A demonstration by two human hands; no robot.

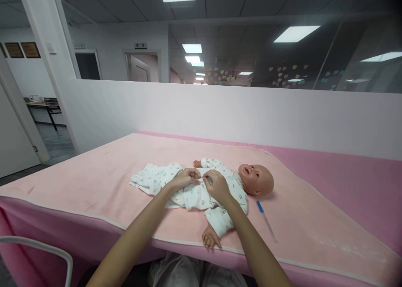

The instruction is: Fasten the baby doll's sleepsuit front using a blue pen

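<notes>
While the doll [258, 180] is laid on its back on the pale pink mat [88, 174], head to the right, the front of its white printed top [197, 197] is being worked by 2 bare hands. The left hand [186, 178] and the right hand [216, 185] are placed close together over the belly, fingers curled and gaps narrow at the cloth; whether a tie, a fastening or only a fold is pinched between the fingertips cannot be told. For this step to be done well, the cloth should be kept flat and evenly tensioned by the 2 hands, with small movements of the fingertips preferred, so that the front is not bunched or pulled askew. The doll's hand [211, 237] is held out near the mat's front edge, just beside the right forearm, and should not be caught or knocked by it. The blue-capped pen [266, 221], lying near the doll's head, is untouched and is best left clear of the sleeves. Hard tugging at the fabric should be avoided, since the doll's body might be shifted.
</notes>
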